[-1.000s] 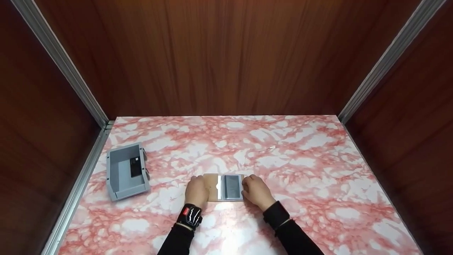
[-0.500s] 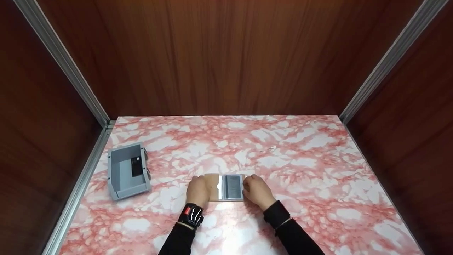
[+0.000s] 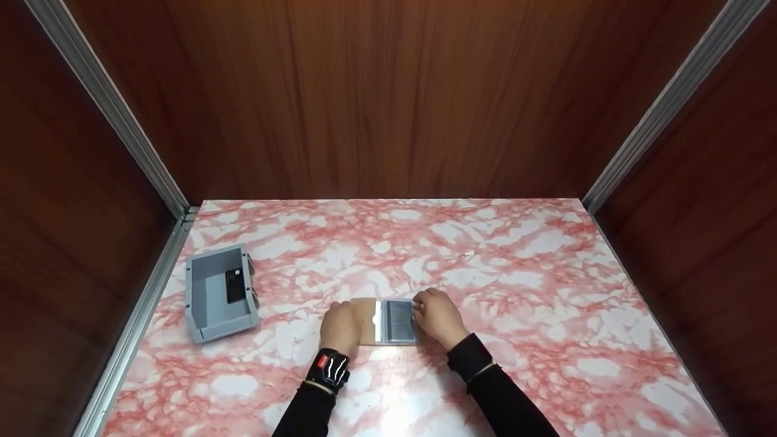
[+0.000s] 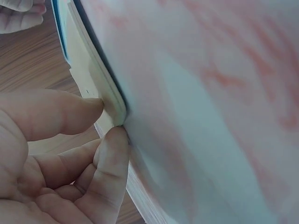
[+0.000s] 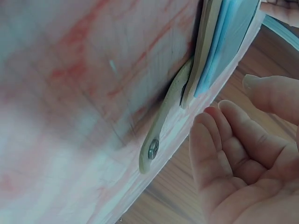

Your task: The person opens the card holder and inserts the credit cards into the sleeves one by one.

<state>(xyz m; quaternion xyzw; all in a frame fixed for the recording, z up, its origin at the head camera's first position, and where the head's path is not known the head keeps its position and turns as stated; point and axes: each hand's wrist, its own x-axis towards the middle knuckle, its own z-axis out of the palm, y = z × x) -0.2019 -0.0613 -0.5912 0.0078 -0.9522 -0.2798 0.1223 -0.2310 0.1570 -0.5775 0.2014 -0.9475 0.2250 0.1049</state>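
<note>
A tan card holder (image 3: 366,315) lies unfolded on the table, with clear plastic sleeves (image 3: 400,321) stacked on its right half. My left hand (image 3: 340,328) pinches the left end of the tan cover between thumb and forefinger, as the left wrist view shows. My right hand (image 3: 440,318) is at the right end of the sleeves, near the far corner. In the right wrist view, its loosely curled fingers (image 5: 205,140) and thumb (image 5: 273,95) are apart with nothing held between them. A tan strap (image 5: 161,121) with a metal snap (image 5: 153,148) sticks out from beneath that end.
To the left stands a grey plastic bin (image 3: 209,300) with a small black flat object (image 3: 235,285) inside. The table (image 3: 516,279) has a red and white marbled top. Brown wood-grain panels (image 3: 388,103) enclose it at the back and both sides.
My right hand has shifted a little away from me and to the left, toward the far right corner of the card holder. The left hand has hardly moved, keeping its hold.
</note>
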